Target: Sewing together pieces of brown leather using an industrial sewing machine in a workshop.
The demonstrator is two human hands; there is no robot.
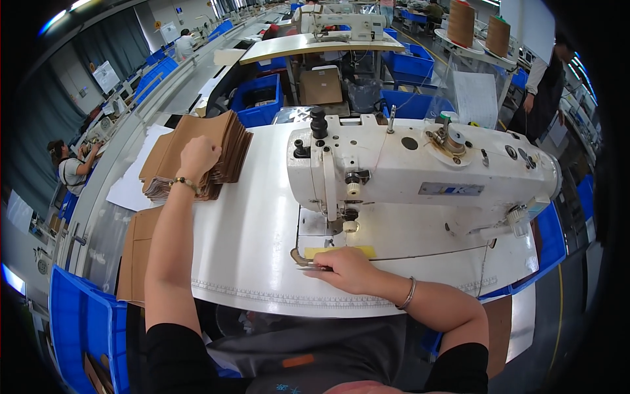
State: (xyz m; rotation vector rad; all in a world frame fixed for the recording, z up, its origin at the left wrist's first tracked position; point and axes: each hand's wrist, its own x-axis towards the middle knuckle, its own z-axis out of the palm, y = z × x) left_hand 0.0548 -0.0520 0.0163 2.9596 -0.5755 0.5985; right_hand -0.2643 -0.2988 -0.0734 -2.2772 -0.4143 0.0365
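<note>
At the left of the white sewing table point(256, 256), my left hand point(200, 156) is curled closed over a thick stack of folded brown panels point(226, 131). Its fingertips are turned away, so whether it pinches a panel is hidden. My right hand point(351, 270) is closed on a small pointed metal tool point(310, 267), which looks like thread snips. It rests in front of the needle area of the white sewing machine point(420, 171). Just behind the fingers, a yellow strip point(361, 251) lies on the machine bed, below the presser foot point(329, 241).
White sheets point(134, 174) lie under the stack's left side. Another brown panel point(138, 246) hangs at the table's left edge. Blue bins stand at lower left point(85, 328) and behind the table point(259, 98). Thread cones point(459, 25) stand at back right; a person point(545, 85) is beyond.
</note>
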